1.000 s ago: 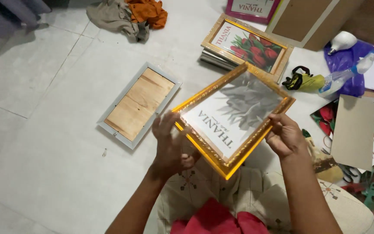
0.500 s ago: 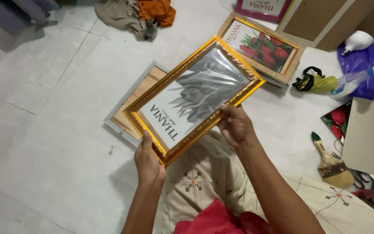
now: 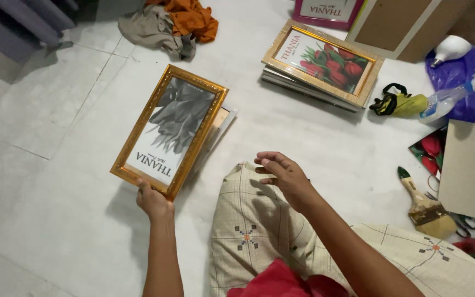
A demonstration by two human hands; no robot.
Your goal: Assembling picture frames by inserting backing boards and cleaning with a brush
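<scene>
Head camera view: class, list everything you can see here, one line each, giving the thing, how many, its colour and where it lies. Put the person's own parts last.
Gold picture frame: one, gold with a grey leaf print, left of centre, held at its near edge.
Framed tulip picture: one, pale wood and red, on top of a stack, top centre.
Cloths: a heap, orange and beige, top.
Spray bottle: one, clear, right.
Paintbrush: one, wooden, right, on the floor.
Cardboard sheet: one, grey-brown, right edge.
Tiled floor: white.
Left hand: grips the gold frame.
Right hand: empty, open above the knee.
</scene>
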